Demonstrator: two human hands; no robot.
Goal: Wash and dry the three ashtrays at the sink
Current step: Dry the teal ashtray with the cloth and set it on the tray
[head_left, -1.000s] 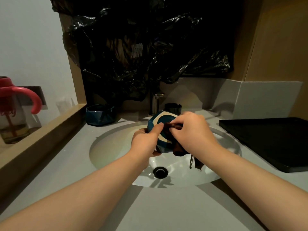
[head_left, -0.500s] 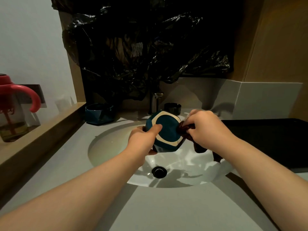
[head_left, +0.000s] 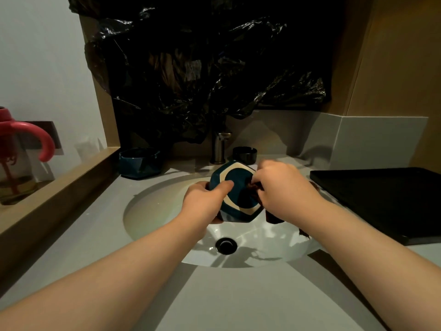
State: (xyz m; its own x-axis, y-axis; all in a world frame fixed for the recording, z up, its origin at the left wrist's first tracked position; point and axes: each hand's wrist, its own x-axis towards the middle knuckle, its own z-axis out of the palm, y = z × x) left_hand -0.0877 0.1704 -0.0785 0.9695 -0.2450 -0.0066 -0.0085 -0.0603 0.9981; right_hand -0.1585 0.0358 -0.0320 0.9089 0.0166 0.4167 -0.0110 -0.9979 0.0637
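Over the white sink basin (head_left: 152, 211) my left hand (head_left: 205, 199) grips a dark teal hexagonal ashtray (head_left: 238, 201) with its underside and cream ring facing me, thumb laid across the base. My right hand (head_left: 284, 187) holds a dark brown cloth (head_left: 272, 217) bunched against the ashtray's right side; a corner hangs below my forearm. A second teal ashtray (head_left: 139, 163) stands on the counter at the back left. A small black ashtray (head_left: 244, 154) sits right of the tap (head_left: 219, 146).
A black tray (head_left: 381, 199) lies on the counter to the right. The drain (head_left: 226, 245) is in the basin's middle. A wooden ledge (head_left: 59, 187) on the left carries a bottle with a pink handle (head_left: 21, 154). Black plastic sheeting (head_left: 202, 68) hangs behind the tap.
My right hand with the cloth swung out to the ashtray's right edge, then came back in against its right side. The left hand keeps its hold on the ashtray.
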